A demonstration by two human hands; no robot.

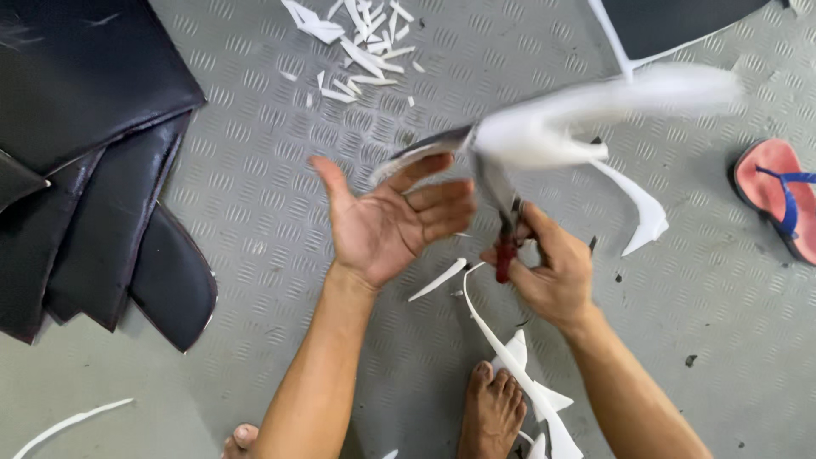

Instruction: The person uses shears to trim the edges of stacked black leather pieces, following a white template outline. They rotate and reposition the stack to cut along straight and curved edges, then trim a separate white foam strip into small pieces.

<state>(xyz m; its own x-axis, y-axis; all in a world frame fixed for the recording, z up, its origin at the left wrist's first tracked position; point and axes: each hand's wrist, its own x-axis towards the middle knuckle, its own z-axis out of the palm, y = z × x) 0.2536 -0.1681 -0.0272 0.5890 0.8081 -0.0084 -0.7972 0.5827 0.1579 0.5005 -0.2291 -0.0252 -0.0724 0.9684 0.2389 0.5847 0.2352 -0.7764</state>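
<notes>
My left hand (387, 223) is spread palm up in the middle, fingers apart, with its fingertips touching the edge of a blurred white and dark sheet piece (561, 123) that hangs above the floor. My right hand (548, 268) is closed around red-handled scissors (503, 246), whose blades point up into the sheet. A long white trimmed strip (510, 357) trails down from below the scissors toward my bare foot (491, 412).
Stacked black leather-like pieces (93, 170) lie at left on the grey checker-plate floor (255, 212). White offcuts (361, 47) are scattered at top centre. A red and blue sandal (778, 195) lies at right, another dark piece (671, 21) at top right.
</notes>
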